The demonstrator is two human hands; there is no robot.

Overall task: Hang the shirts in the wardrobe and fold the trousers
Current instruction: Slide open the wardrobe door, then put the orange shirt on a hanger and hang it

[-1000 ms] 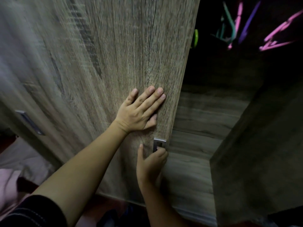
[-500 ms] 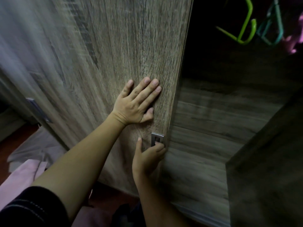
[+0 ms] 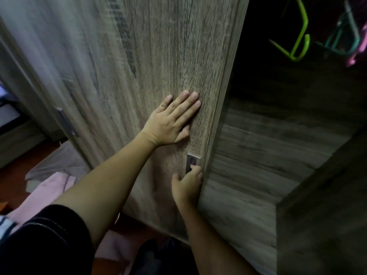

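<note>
A wood-grain sliding wardrobe door (image 3: 151, 56) fills the middle of the head view. My left hand (image 3: 170, 122) lies flat on it with fingers spread, near its right edge. My right hand (image 3: 188, 183) curls around that edge, fingertips in the recessed metal handle (image 3: 192, 161). To the right the wardrobe interior (image 3: 278, 139) is open and dark. Empty hangers hang at the top right: a green hanger (image 3: 296, 46), a teal hanger (image 3: 341, 40) and a pink hanger (image 3: 355, 58). Pink and grey garments (image 3: 49, 187) lie on the floor at lower left.
A second door panel with a metal handle (image 3: 66, 122) stands at the left. A dark wooden side panel (image 3: 325, 215) closes the lower right. Reddish floor (image 3: 12, 175) shows at left, and a striped cloth (image 3: 6, 225) at the left edge.
The door has slid to the left under both hands, widening the opening. A green hanger has come into view, and more of the clothes on the floor show.
</note>
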